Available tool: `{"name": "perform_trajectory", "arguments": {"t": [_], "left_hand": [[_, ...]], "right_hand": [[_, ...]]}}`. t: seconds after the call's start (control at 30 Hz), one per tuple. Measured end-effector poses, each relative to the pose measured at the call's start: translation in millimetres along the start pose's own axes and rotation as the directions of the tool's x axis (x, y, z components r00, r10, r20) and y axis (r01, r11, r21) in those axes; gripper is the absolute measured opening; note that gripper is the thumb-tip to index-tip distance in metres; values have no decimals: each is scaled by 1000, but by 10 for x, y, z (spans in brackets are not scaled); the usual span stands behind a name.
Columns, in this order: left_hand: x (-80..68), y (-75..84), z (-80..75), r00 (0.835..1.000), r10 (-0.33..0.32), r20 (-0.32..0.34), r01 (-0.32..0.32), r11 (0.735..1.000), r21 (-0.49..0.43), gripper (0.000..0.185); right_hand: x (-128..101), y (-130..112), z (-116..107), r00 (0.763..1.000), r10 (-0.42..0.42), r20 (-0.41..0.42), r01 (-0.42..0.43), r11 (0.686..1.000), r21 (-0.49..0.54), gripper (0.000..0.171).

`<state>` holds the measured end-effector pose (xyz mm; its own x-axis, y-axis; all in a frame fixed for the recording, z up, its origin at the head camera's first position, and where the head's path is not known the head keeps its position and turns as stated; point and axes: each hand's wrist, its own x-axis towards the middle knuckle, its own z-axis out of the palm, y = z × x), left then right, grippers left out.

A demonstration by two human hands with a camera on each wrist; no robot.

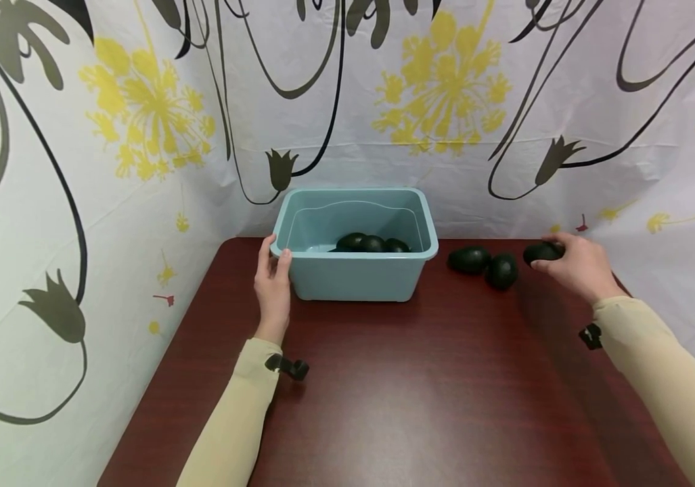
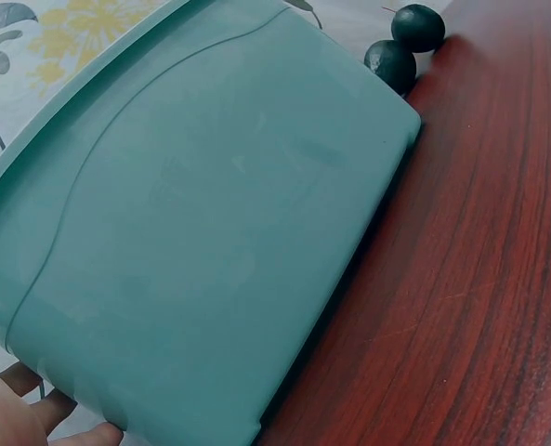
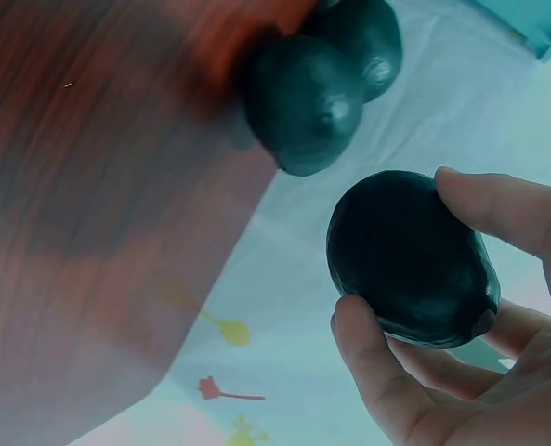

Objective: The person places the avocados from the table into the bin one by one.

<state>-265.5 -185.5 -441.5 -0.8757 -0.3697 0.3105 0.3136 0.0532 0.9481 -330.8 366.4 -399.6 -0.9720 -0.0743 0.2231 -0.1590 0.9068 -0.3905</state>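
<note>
At the worktop's far right, the right hand grips one avocado in curled fingers. The tub lies to its left, beyond two loose avocados; the left hand rests open-fingered on the tub's near-left rim.

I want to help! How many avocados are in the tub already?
About three dark green avocados already lie in the light blue plastic tub, which the left hand steadies. The right hand holds another avocado. Two more wait on the dark red wooden table.
</note>
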Motion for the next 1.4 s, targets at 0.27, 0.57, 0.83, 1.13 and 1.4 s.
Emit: {"name": "perform_trajectory", "arguments": {"t": [0.27,0.57,0.83,1.13,1.4], "left_hand": [[-4,14,-3,1000,1,12,-1,1000,-3,53],[2,7,1,1000,1,5,-1,1000,7,53],[0,11,-3,1000,2,5,-2,1000,3,52],[-7,26,-4,1000,-4,-1,4,1000,4,52],[-13,22,-11,1000,-8,3,8,1000,2,52]], "right_hand": [[-62,-212,-102,999,-20,-33,21,1000,12,64],[-128,-478,-206,992,-60,-108,63,997,32,61],[-219,-765,-296,984,-102,-145,110,993,50,61],[-267,-1040,-364,969,-156,-191,171,983,65,59],[-297,-1273,-373,954,-189,-232,217,971,103,57]]}}
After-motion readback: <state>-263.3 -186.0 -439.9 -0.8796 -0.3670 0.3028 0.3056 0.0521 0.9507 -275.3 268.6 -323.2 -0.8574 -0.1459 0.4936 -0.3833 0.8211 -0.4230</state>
